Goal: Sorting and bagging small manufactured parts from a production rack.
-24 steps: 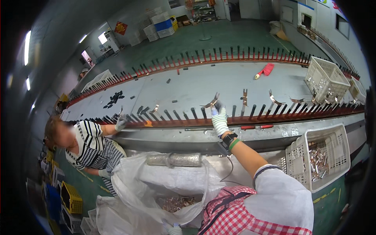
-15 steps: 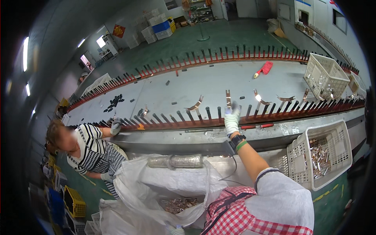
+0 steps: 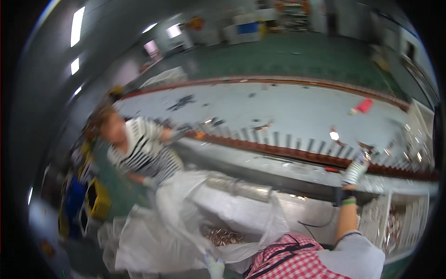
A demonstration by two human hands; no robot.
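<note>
While right hand reaches conveyor, finger state unclear; one basket, one sack.

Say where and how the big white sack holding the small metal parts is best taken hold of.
Grip the white sack by its loose upper rim, coming from above on the near side. The mouth gapes open and the cloth folds slackly there, while the metal parts weigh down the bottom. The left hand is already low at that near edge, probably the easiest hold.
</note>
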